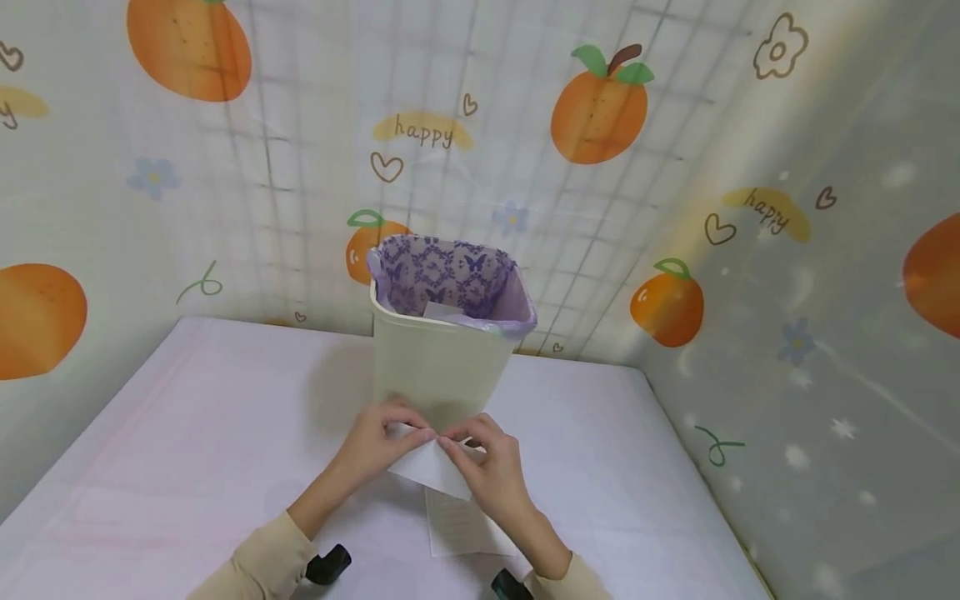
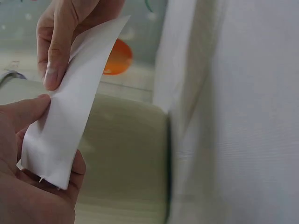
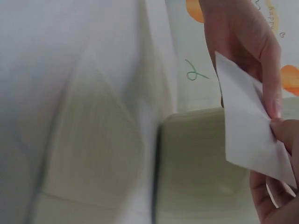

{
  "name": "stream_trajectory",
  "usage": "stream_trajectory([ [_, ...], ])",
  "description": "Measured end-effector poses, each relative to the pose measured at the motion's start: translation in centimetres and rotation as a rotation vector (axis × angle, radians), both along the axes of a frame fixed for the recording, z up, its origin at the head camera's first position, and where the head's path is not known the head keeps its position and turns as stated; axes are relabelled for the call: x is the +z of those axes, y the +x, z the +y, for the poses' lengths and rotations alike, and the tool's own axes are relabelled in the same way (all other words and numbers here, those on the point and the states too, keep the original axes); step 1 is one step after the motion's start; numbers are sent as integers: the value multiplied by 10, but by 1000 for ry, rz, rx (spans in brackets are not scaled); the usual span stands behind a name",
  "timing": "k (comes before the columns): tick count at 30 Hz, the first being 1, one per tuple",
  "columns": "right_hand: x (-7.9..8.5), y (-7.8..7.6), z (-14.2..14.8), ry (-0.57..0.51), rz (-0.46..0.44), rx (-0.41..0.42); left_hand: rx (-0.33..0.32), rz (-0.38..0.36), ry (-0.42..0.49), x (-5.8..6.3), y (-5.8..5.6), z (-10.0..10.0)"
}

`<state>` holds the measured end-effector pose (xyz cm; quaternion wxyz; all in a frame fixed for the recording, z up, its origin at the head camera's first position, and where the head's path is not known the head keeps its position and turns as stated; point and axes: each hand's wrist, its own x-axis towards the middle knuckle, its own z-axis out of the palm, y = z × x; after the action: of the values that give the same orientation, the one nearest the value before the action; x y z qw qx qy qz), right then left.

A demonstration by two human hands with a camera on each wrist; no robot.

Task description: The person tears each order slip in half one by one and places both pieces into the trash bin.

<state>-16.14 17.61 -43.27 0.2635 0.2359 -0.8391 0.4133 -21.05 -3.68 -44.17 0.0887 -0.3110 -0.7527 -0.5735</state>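
Observation:
In the head view a piece of white paper [image 1: 430, 468] is held up just in front of the bin. My left hand [image 1: 365, 447] pinches its top edge between thumb and fingers. From the other side my right hand [image 1: 496, 473] pinches the same edge, and the two thumbs nearly meet at the middle. The left wrist view shows the paper [image 2: 70, 105] slanting between both hands. Below it, a printed sheet [image 1: 462, 531] lies on the table, partly hidden by the held piece and the right forearm.
A cream waste bin [image 1: 442, 362] stands right behind the hands. Its purple patterned liner [image 1: 450, 271] folds over the rim, and a white scrap [image 1: 442, 310] shows inside. The white-covered table [image 1: 247, 408] meets curtains [image 1: 315, 167] printed with oranges at the back and sides.

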Motion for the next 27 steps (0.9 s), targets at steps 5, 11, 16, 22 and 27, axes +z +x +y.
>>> stream_trajectory([
  [5,19,2,2,36,40,41,1,3,-8,11,3,-1],
  [11,44,-2,2,59,85,74,-3,55,27,38,5,-2],
  [16,68,-9,2,57,143,82,5,89,59,66,4,-1],
  [22,90,-11,5,81,171,94,19,128,51,85,3,0],
  [27,101,-12,6,97,175,116,12,139,63,93,3,0],
])
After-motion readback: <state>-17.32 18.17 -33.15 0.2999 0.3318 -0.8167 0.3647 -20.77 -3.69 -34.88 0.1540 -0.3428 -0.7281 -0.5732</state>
